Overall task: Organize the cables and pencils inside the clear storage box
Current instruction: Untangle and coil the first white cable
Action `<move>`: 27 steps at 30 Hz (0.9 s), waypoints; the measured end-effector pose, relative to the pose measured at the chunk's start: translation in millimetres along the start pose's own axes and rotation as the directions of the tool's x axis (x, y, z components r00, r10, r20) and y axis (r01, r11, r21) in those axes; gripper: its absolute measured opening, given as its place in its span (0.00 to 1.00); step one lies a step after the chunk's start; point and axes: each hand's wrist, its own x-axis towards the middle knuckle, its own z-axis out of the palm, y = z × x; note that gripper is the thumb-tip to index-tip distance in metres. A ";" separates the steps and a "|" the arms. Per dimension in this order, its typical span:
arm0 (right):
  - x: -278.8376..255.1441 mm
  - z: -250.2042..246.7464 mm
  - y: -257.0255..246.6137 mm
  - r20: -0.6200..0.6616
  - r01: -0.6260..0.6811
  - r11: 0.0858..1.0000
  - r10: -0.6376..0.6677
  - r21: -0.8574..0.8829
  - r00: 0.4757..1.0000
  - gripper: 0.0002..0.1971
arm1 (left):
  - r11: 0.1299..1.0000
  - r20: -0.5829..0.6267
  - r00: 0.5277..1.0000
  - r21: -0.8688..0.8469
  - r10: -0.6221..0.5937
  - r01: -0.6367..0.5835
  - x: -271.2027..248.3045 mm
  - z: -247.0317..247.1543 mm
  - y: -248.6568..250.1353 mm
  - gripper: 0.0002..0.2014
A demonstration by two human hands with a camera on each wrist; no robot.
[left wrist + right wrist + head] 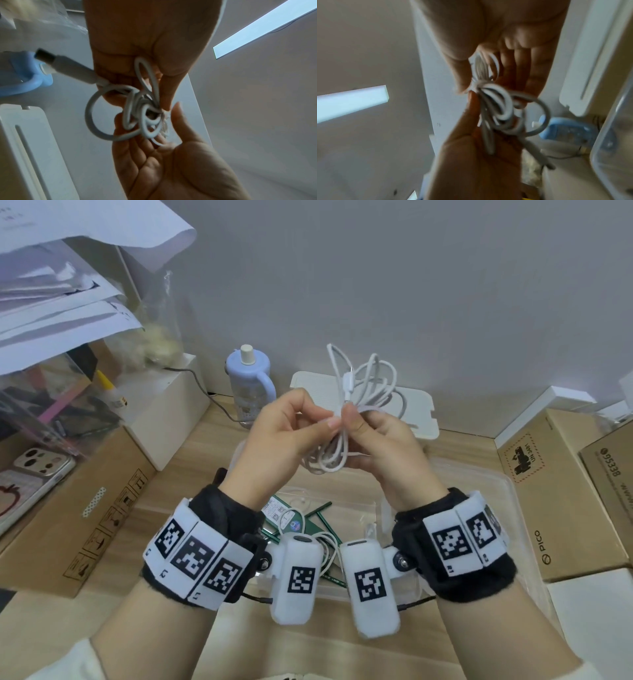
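I hold a coiled white cable up over the clear storage box. My left hand pinches the bundle at its waist with thumb and fingers. My right hand pinches the same spot from the other side, its fingers curled round the loops. Cable loops fan out above and hang below the hands. The left wrist view shows the cable with its USB plug sticking out to the left. The cable is blurred in the right wrist view. Green pencils and another white cable lie in the box.
The box's white lid leans behind it, beside a blue bottle. Cardboard boxes stand left and right. A phone lies far left, under a clear bin of papers.
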 end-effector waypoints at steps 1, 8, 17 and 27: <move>0.2 -0.3 -0.7 -0.024 -0.004 0.997 0.006 0.072 1.000 0.19 | 1.000 0.018 1.000 0.026 0.006 -0.007 0.2 1.0 -0.8 0.10; -0.9 -6.3 2.6 -0.080 0.031 0.997 -0.025 0.075 0.996 0.06 | 0.892 -0.010 0.994 0.443 0.112 -0.096 4.7 -0.5 -1.9 0.13; 5.5 -28.3 14.0 -0.188 -0.040 0.997 0.052 0.067 0.981 0.07 | 0.923 -0.115 0.989 0.364 -0.089 0.125 18.1 -27.4 -16.8 0.13; 27.0 -51.8 36.7 -0.255 -0.108 0.887 -0.012 -0.450 0.967 0.09 | 0.725 0.014 0.931 0.632 -0.365 0.274 40.0 -39.6 -55.6 0.09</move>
